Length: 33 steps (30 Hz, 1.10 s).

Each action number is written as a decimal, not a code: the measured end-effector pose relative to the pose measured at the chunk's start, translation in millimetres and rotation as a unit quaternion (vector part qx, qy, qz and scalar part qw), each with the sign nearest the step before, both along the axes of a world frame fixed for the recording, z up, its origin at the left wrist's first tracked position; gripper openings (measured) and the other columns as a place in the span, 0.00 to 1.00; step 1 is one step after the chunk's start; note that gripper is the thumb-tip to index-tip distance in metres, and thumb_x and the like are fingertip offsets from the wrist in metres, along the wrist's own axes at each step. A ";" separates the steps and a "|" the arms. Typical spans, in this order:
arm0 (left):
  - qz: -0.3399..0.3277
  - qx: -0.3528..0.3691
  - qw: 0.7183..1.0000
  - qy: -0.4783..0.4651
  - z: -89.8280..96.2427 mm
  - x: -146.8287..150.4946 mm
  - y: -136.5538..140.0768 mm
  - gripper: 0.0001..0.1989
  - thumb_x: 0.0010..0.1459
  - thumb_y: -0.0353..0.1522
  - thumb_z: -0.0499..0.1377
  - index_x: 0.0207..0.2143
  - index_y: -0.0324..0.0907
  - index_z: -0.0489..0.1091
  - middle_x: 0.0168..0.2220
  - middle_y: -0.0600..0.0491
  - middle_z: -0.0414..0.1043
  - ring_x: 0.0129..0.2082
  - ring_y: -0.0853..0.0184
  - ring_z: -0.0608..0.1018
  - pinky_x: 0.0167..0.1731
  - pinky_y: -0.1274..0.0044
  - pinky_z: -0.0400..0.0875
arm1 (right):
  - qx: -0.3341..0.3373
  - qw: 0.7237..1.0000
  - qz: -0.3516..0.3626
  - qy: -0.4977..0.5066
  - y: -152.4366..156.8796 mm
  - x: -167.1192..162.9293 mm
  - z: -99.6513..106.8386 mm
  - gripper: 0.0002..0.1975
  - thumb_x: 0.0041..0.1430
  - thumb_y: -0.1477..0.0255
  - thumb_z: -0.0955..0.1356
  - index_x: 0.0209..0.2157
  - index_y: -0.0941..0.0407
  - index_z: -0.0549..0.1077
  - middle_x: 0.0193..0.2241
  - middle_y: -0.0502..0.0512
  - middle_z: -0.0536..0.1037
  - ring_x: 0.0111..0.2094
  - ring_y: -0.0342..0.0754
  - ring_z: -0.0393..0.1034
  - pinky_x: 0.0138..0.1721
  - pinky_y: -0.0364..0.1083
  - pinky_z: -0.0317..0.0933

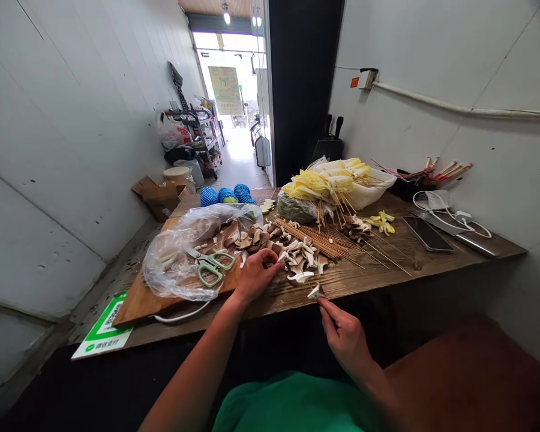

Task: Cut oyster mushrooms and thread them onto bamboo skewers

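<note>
My left hand [257, 275] reaches into a heap of cut mushroom pieces [300, 255], thumb and forefinger pinched on a piece at the heap's near side. Over the table's front edge, my right hand [345, 329] is closed, with a brown-and-white mushroom piece [315, 291] at its fingertips. Whether a skewer lies inside that hand is hidden. Another pale mushroom slice [300, 277] lies between the hands. Behind the heap, loose wooden skewers [317, 240] lie in a bundle. A few skewered mushrooms [357, 227] rest to the right.
Green-handled scissors [211, 267] lie on a clear plastic bag [162, 273] atop a wooden board [132, 303]. Skewered cabbage leaves [328, 180] fill a white container [375, 187]. Rightward are yellow pieces [382, 222], a phone [428, 234], a knife [477, 245] and a white cable [436, 207].
</note>
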<state>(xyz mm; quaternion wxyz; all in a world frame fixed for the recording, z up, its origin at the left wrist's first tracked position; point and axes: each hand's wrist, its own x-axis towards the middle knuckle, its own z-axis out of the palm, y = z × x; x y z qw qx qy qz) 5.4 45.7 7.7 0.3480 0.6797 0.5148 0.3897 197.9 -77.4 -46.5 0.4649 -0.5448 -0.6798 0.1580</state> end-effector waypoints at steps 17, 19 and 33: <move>0.036 -0.246 0.869 -0.429 -1.5 -0.9 -4.9 0.17 0.32 0.27 0.70 0.26 0.37 0.67 0.25 0.54 0.71 0.27 0.71 0.73 0.31 0.78 0.68 | 0.009 0.999 0.042 -0.008 -3.9 -7.9 3.1 0.16 0.61 0.75 0.60 0.47 0.56 0.73 0.41 0.58 0.78 0.42 0.51 0.74 0.43 0.48 0.70; 0.051 -0.241 0.874 -0.419 -1.1 0.1 -4.6 0.15 0.34 0.28 0.69 0.25 0.38 0.66 0.25 0.56 0.70 0.27 0.72 0.72 0.31 0.77 0.68 | 0.004 0.999 0.046 -0.009 -4.5 -8.5 4.1 0.16 0.61 0.75 0.59 0.47 0.57 0.73 0.41 0.58 0.78 0.42 0.51 0.74 0.43 0.48 0.70; 0.065 -0.187 0.908 -0.369 5.8 8.0 -7.9 0.16 0.36 0.33 0.69 0.26 0.37 0.67 0.24 0.53 0.72 0.25 0.70 0.75 0.28 0.78 0.68 | 0.008 0.999 0.045 -0.019 -6.0 -4.4 3.3 0.16 0.61 0.75 0.59 0.48 0.56 0.72 0.41 0.58 0.78 0.41 0.51 0.74 0.42 0.48 0.70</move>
